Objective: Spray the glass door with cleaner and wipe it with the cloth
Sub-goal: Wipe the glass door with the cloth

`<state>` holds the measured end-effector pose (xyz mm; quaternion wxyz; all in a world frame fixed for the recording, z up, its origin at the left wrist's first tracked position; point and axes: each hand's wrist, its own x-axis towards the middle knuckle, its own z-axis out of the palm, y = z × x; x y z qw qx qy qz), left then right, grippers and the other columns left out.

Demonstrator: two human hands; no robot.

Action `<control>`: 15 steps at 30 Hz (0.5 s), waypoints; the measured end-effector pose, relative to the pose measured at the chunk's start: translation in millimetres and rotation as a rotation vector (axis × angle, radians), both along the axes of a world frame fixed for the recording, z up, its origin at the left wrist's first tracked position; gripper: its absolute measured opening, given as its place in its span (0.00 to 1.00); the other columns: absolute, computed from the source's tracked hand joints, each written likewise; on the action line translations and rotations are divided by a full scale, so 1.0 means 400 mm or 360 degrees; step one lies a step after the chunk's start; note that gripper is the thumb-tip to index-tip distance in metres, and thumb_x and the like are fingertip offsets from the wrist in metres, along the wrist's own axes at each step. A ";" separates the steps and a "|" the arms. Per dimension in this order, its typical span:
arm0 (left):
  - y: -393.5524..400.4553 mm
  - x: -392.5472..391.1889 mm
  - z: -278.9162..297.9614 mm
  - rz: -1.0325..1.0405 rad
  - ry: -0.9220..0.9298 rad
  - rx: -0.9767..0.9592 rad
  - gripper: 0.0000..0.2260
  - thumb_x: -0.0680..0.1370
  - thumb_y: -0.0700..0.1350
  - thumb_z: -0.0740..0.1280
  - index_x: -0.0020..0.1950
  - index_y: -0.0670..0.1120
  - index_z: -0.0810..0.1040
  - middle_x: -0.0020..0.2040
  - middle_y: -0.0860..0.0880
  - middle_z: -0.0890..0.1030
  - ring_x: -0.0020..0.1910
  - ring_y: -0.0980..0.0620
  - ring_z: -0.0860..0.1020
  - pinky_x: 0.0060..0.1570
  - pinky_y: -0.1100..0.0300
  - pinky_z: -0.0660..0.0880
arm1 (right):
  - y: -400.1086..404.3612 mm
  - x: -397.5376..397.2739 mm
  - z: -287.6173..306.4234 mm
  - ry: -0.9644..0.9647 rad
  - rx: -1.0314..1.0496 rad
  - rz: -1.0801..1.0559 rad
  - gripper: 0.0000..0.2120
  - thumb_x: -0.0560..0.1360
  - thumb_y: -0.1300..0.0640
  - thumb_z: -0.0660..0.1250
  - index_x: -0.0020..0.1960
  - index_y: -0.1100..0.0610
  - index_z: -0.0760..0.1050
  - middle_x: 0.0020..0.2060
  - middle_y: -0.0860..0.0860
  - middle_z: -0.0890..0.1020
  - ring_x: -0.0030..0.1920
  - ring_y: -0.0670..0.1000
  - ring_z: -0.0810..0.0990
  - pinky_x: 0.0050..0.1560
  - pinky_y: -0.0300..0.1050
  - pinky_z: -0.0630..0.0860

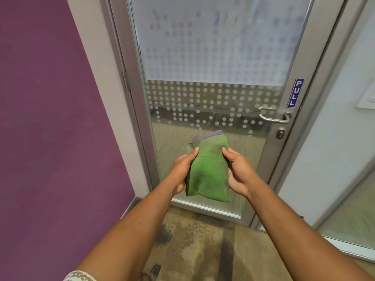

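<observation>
A folded green cloth point(209, 169) with a purple edge at its top hangs in front of me, held from both sides. My left hand point(181, 171) grips its left edge with the thumb on the front. My right hand point(237, 173) grips its right edge the same way. Behind the cloth stands the glass door point(213, 63) in a grey metal frame, frosted with a dot pattern on its upper part and plain lower down. No spray bottle is in view.
A lever door handle point(274, 117) and a keyhole sit on the door's right side under a blue PULL sign point(295, 93). A purple wall point(46, 118) rises on the left. A glass side panel point(345, 149) is on the right. Patterned carpet point(194, 246) covers the floor.
</observation>
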<state>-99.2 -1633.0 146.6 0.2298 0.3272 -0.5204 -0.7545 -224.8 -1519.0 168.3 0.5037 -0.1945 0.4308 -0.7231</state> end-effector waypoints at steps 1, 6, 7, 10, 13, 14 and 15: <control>-0.036 -0.004 0.000 0.0031 0.0033 -0.0038 0.19 0.79 0.55 0.70 0.62 0.42 0.82 0.55 0.41 0.86 0.53 0.43 0.85 0.54 0.50 0.82 | -0.021 -0.004 0.004 -0.0009 -0.0017 0.0010 0.19 0.83 0.58 0.58 0.70 0.64 0.71 0.65 0.64 0.78 0.66 0.62 0.77 0.67 0.60 0.73; -0.221 -0.030 0.049 -0.0030 0.0113 -0.0334 0.05 0.82 0.46 0.68 0.56 0.49 0.81 0.54 0.46 0.86 0.52 0.48 0.84 0.53 0.54 0.80 | -0.138 -0.024 0.016 -0.0222 -0.0224 -0.0056 0.22 0.80 0.51 0.57 0.63 0.66 0.76 0.57 0.63 0.82 0.57 0.60 0.81 0.66 0.60 0.72; -0.256 -0.036 0.067 -0.0055 0.0152 -0.0402 0.05 0.82 0.46 0.67 0.57 0.50 0.80 0.55 0.46 0.86 0.53 0.48 0.84 0.53 0.54 0.80 | -0.164 -0.027 0.014 -0.0290 -0.0278 -0.0080 0.23 0.79 0.49 0.56 0.61 0.65 0.77 0.54 0.62 0.83 0.53 0.60 0.82 0.65 0.58 0.73; -0.342 -0.059 0.124 -0.0210 0.0231 -0.0613 0.06 0.82 0.43 0.67 0.58 0.50 0.80 0.55 0.48 0.85 0.54 0.50 0.83 0.56 0.54 0.80 | -0.247 -0.009 0.001 -0.0374 -0.0287 -0.0163 0.20 0.77 0.51 0.58 0.59 0.63 0.79 0.50 0.60 0.85 0.48 0.58 0.85 0.55 0.55 0.80; -0.406 -0.077 0.170 -0.0491 0.0182 -0.0895 0.08 0.82 0.41 0.68 0.60 0.44 0.79 0.57 0.44 0.85 0.55 0.50 0.82 0.60 0.51 0.79 | -0.328 0.041 -0.016 -0.0300 -0.0124 -0.0198 0.15 0.72 0.54 0.68 0.55 0.59 0.83 0.49 0.57 0.86 0.45 0.54 0.87 0.46 0.51 0.84; -0.429 -0.082 0.179 -0.0594 0.0146 -0.1002 0.08 0.81 0.40 0.68 0.60 0.41 0.79 0.57 0.42 0.84 0.54 0.50 0.82 0.60 0.51 0.78 | -0.354 0.058 -0.020 -0.0277 -0.0077 -0.0192 0.13 0.69 0.53 0.69 0.50 0.58 0.86 0.47 0.56 0.87 0.44 0.53 0.87 0.44 0.52 0.85; -0.452 -0.089 0.185 -0.0677 0.0096 -0.1108 0.08 0.81 0.40 0.69 0.60 0.41 0.79 0.57 0.42 0.84 0.54 0.50 0.82 0.61 0.50 0.78 | -0.378 0.071 -0.024 -0.0271 -0.0051 -0.0184 0.13 0.69 0.51 0.69 0.46 0.57 0.87 0.47 0.55 0.87 0.43 0.53 0.87 0.45 0.53 0.84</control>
